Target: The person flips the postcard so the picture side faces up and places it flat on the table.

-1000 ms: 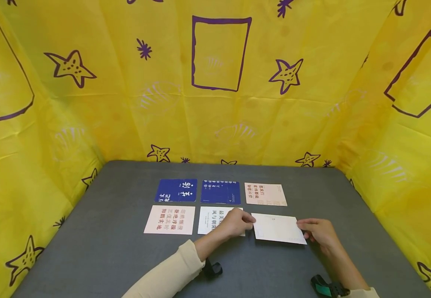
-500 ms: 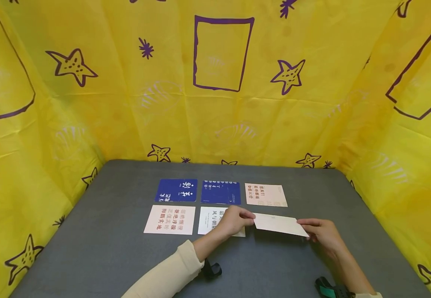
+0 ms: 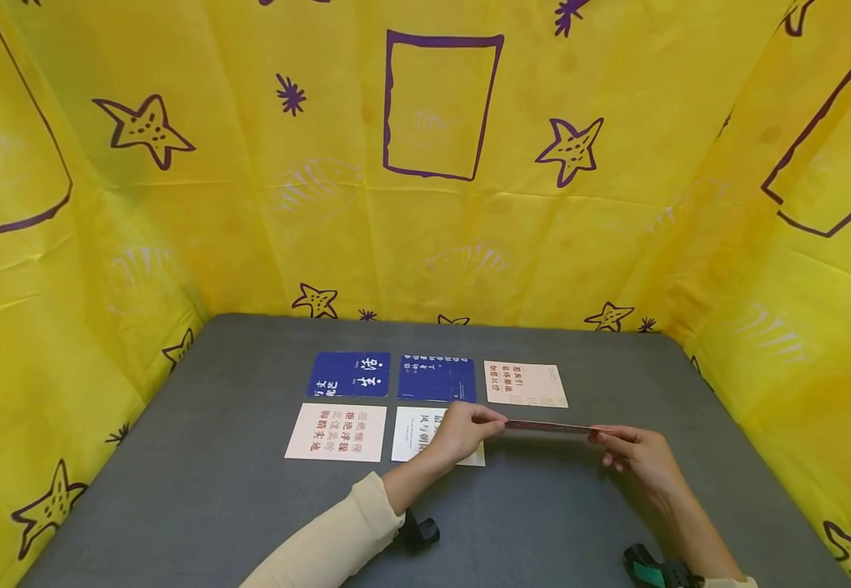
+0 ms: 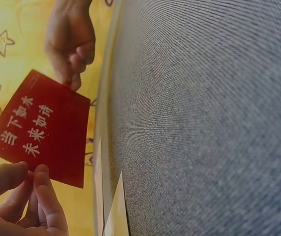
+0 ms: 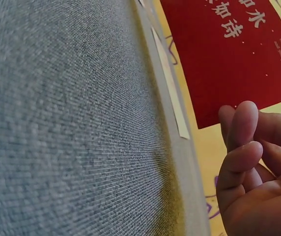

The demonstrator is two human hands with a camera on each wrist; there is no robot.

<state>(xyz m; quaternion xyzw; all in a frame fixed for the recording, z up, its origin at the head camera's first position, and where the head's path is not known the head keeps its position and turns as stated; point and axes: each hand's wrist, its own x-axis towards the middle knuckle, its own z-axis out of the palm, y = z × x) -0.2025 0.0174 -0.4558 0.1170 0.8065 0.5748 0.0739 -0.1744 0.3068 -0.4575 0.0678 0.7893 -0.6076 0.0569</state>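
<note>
A red postcard (image 4: 57,123) with white Chinese characters is held up off the table between both hands. From the head view the postcard (image 3: 547,426) shows almost edge-on, as a thin dark line. My left hand (image 3: 462,433) pinches its left edge between thumb and fingers. At the opposite edge my right hand (image 3: 639,459) pinches it the same way; in the right wrist view the fingertips (image 5: 246,118) lie right at the card's edge. Under the left hand, a white card (image 3: 412,434) lies flat and is partly covered by it.
Two blue cards, one at the left (image 3: 349,375) and one in the middle (image 3: 436,380), lie in the back row beside a pale pink card (image 3: 526,384). Another pink card (image 3: 337,433) lies front left. Yellow patterned cloth (image 3: 425,245) encloses the grey table (image 3: 175,490).
The card in the hands has tipped from its white back facing up to nearly edge-on. Both hands have kept their hold and stayed almost in place.
</note>
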